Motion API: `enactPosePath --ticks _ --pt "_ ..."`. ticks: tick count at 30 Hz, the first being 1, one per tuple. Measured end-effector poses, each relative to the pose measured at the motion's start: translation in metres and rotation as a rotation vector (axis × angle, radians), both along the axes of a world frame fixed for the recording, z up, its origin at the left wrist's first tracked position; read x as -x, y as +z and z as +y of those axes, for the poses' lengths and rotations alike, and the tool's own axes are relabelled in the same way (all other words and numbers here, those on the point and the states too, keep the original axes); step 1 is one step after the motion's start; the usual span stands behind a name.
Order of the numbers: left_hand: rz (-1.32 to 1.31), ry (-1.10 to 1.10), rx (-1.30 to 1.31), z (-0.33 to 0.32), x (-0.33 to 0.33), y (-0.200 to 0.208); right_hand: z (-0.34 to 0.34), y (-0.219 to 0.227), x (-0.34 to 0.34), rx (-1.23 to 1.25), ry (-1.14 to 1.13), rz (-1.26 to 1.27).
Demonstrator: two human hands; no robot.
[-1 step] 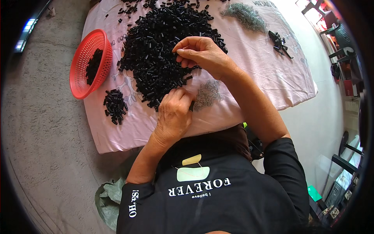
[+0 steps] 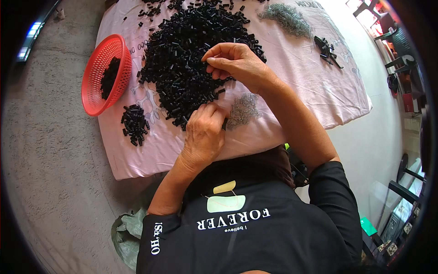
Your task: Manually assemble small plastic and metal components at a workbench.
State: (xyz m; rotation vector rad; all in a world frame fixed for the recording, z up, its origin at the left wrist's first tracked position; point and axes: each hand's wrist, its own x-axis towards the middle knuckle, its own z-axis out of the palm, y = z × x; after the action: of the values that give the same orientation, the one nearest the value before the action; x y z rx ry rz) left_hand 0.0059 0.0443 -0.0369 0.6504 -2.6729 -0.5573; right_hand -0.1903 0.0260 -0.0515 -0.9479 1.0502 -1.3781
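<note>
A big heap of short black plastic tubes (image 2: 182,59) covers the middle of the pink cloth. At its near edge my left hand (image 2: 204,125) is closed, with a small black tube (image 2: 224,123) poking out by its fingertips. Over the right part of the heap hangs my right hand (image 2: 239,65), its thumb and fingers pinched together; whatever they hold, if anything, is too small to make out. Between my hands and the near edge lies a small pile of thin silvery metal pieces, apparently springs (image 2: 243,109).
A red plastic basket (image 2: 89,91) with black pieces inside stands tilted at the left edge. Close to it sits a smaller pile of black tubes (image 2: 135,125). Far right are more silvery springs (image 2: 287,20) and several joined black pieces (image 2: 325,50). The pink cloth (image 2: 310,96) has wrinkles.
</note>
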Motion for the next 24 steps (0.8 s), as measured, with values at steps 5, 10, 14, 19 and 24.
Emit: enactPosePath --ticks 5,10,14,19,24 --pt "0.037 -0.007 -0.034 -0.002 0.0 0.003 0.0 0.002 0.001 0.006 -0.005 0.023" --pt "0.115 0.144 -0.22 -0.01 -0.004 0.013 0.002 0.008 0.001 -0.042 0.108 0.072" --pt "0.161 0.27 -0.336 -0.018 -0.011 0.016 0.005 0.006 0.002 -0.001 0.251 0.237" --pt "0.264 0.372 -0.495 -0.025 -0.02 0.013 0.008 0.011 -0.001 0.026 0.39 0.317" --pt "0.293 0.381 -0.553 -0.026 -0.018 0.014 0.009 0.011 -0.003 0.107 0.415 0.327"
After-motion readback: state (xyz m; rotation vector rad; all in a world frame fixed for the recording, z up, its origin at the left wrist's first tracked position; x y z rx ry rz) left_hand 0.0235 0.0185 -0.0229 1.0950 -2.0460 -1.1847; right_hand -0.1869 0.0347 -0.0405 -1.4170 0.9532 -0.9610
